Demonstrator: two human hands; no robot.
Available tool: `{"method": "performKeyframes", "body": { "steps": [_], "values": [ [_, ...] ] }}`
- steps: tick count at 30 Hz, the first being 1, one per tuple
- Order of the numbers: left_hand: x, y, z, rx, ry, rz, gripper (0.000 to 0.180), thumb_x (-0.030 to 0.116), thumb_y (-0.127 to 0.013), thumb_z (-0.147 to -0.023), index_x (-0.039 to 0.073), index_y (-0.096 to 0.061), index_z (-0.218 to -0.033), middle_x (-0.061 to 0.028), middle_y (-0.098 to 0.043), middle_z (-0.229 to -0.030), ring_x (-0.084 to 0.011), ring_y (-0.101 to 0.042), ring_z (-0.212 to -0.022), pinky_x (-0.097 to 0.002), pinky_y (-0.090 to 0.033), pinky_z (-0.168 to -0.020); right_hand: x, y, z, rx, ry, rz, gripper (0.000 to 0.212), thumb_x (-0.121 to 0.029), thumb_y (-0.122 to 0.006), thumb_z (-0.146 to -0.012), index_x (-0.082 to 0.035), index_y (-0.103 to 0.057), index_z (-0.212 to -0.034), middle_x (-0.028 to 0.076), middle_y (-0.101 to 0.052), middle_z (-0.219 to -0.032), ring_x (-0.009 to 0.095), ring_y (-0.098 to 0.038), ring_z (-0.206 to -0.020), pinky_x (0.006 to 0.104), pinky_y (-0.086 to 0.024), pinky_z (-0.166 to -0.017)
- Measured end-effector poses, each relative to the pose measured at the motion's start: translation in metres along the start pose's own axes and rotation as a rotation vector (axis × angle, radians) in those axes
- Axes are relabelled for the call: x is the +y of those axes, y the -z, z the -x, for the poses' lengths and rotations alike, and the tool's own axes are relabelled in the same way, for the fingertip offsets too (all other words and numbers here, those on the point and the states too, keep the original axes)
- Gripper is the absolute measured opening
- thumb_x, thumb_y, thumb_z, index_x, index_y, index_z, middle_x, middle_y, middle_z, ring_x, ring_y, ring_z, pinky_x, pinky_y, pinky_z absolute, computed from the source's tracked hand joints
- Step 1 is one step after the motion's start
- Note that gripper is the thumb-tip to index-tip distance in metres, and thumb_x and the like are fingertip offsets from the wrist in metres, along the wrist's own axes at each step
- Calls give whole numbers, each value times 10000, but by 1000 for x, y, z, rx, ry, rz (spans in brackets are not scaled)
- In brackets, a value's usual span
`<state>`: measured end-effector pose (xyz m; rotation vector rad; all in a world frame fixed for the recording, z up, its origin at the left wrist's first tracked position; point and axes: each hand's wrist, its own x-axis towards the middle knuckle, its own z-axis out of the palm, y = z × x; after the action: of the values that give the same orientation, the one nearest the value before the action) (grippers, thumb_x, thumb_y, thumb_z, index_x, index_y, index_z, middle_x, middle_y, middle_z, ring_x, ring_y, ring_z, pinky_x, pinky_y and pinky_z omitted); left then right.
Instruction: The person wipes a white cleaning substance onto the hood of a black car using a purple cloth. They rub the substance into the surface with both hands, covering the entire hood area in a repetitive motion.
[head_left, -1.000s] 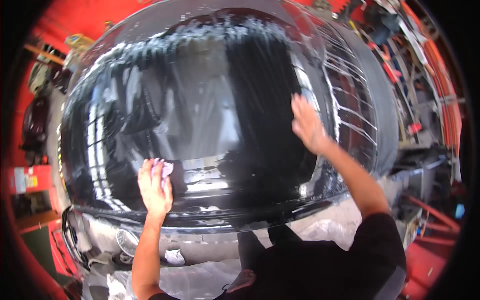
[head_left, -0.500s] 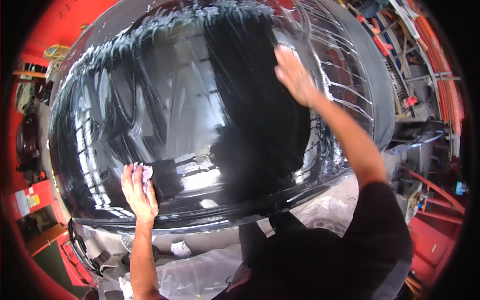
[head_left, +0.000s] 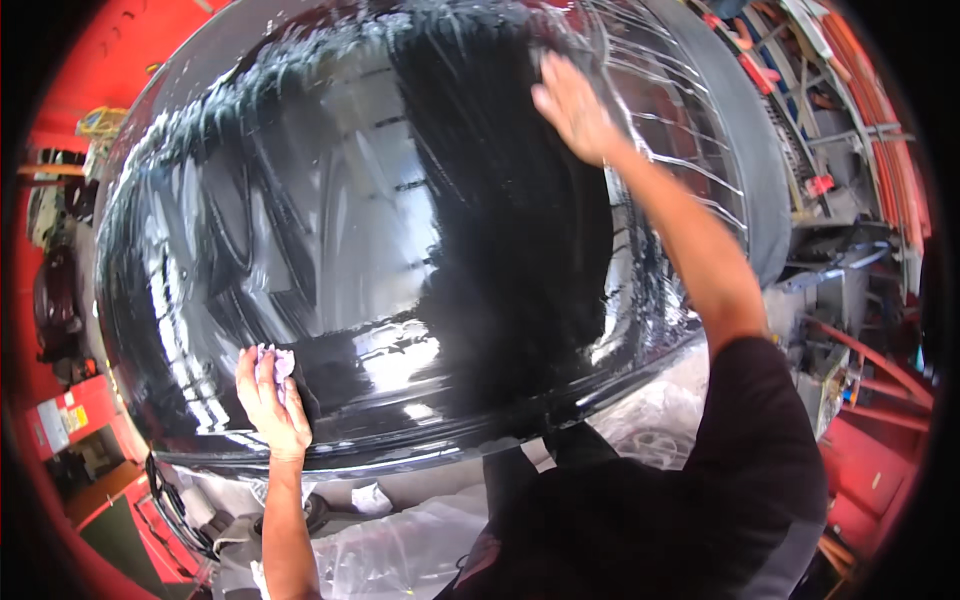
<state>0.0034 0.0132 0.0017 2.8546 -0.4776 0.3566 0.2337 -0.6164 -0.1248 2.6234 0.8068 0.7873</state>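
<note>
- Fingers of the right hand [head_left: 572, 105] lie spread and flat on the glossy black car hood [head_left: 330, 230], high on its far right part, holding nothing that shows.
- Fingers of the left hand [head_left: 268, 392] are curled over a small pale purple cloth [head_left: 283, 361], pressed to the hood's near edge at its left.
- From the cloth, the wet streaked hood stretches up and to the right (its long axis runs left to right); the left hand is the nearer to the near edge.
- Against half a second back, the right hand sits farther up the hood, while the left hand and cloth keep their spot.
</note>
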Motion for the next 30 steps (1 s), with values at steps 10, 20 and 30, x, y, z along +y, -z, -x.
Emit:
{"method": "performKeyframes", "body": {
  "steps": [10, 20, 30],
  "values": [
    [0, -15, -8, 7, -63, 95, 481, 221, -526, -1082, -16, -566, -1498, -287, -501, -1568, -495, -469, -1465, -567, -340, -1232, 54, -11, 21, 56, -24, -138, 464, -193, -462, -1091, -46, -477, -1530, 319, -399, -1633, 480, -348, -1561, 558, -269, -1311],
    [-4, -10, 5, 27, -19, 28, 500, 301, -511, -1112, -24, -584, -1485, -277, -509, -1564, -474, -482, -1452, -543, -351, -1220, -195, 255, 208, -368, -421, -698, 937, -326, -689, -988, 164, -218, -1633, 375, -149, -1738, 521, -117, -1643, 569, -138, -1349],
    [-5, -7, 4, 4, -24, 4, 473, 267, -513, -1106, -20, -579, -1476, -272, -521, -1560, -474, -497, -1444, -525, -364, -1213, -54, 89, 24, -410, -306, -276, 519, -277, -440, -1138, -8, -413, -1581, 307, -353, -1687, 431, -330, -1586, 491, -263, -1321]
  ]
}}
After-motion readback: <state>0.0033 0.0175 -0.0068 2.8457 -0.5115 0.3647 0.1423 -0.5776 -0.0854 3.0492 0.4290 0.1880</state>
